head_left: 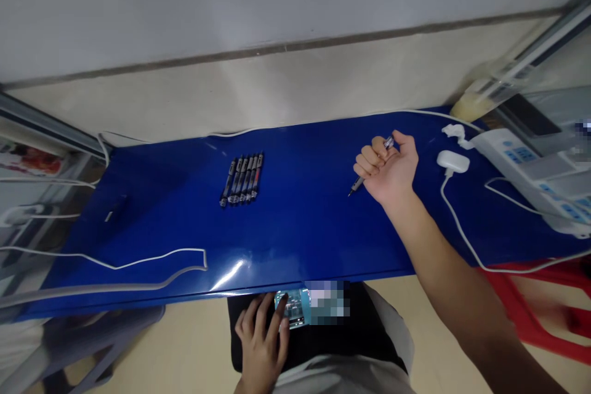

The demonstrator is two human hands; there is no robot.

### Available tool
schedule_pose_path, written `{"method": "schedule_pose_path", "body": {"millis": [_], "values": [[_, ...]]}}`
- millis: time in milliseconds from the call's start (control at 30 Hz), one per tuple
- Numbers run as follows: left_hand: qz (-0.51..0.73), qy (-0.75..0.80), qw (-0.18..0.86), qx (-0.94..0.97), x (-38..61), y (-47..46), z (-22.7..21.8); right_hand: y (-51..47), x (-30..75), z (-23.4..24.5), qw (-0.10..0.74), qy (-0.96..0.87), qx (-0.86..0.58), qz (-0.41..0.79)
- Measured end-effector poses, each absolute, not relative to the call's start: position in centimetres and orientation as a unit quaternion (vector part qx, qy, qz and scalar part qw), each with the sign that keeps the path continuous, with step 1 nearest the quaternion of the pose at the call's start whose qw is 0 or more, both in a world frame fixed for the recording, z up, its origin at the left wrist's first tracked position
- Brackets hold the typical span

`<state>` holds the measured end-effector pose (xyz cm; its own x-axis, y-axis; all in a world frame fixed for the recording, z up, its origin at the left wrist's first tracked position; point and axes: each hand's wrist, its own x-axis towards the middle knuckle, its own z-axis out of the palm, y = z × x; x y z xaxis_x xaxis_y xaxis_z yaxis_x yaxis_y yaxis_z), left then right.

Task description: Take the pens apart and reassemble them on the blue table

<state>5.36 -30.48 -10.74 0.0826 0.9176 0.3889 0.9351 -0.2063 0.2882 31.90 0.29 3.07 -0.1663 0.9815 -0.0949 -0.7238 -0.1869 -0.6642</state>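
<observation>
My right hand (386, 167) rests on the blue tabletop (300, 240), closed around a slim dark pen (357, 185) whose tip points down and to the left. To its left, several similar dark pens (241, 178) lie side by side in a tight row. Below the table edge, my left hand (261, 338) holds a smartphone (292, 308) over my lap. Part of the phone is blurred out. A white earbud case (453, 161) sits just right of my right hand.
A white cable (466, 234) runs from the earbud case, and others trail along the table's edges. A white keyed device (521, 163) stands at the right end. A red plastic stool (545, 308) is at lower right, a grey chair (92, 345) at lower left, and a wall behind.
</observation>
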Motion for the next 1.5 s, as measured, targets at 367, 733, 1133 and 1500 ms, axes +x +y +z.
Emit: {"method": "schedule_pose_path", "body": {"millis": [367, 733, 1133, 1500], "values": [[-0.196, -0.661, 0.06, -0.722, 4.5, -31.1, -12.0, 0.2, 31.8, 3.2, 0.59, -0.237, -0.266, 0.724], [-0.228, -0.633, 0.022, -0.739, 4.5, -31.2, -11.4, 0.1, 31.7, 3.5, 0.588, -0.236, -0.294, 0.716], [-0.283, -0.506, -0.034, -0.814, 5.2, -31.6, -11.5, 0.0, 31.6, 3.5, 0.594, -0.234, -0.279, 0.717], [-0.216, -0.497, -0.037, -0.84, 3.6, -31.7, -11.2, 0.0, 31.6, 3.6, 0.589, -0.239, -0.289, 0.716]]}}
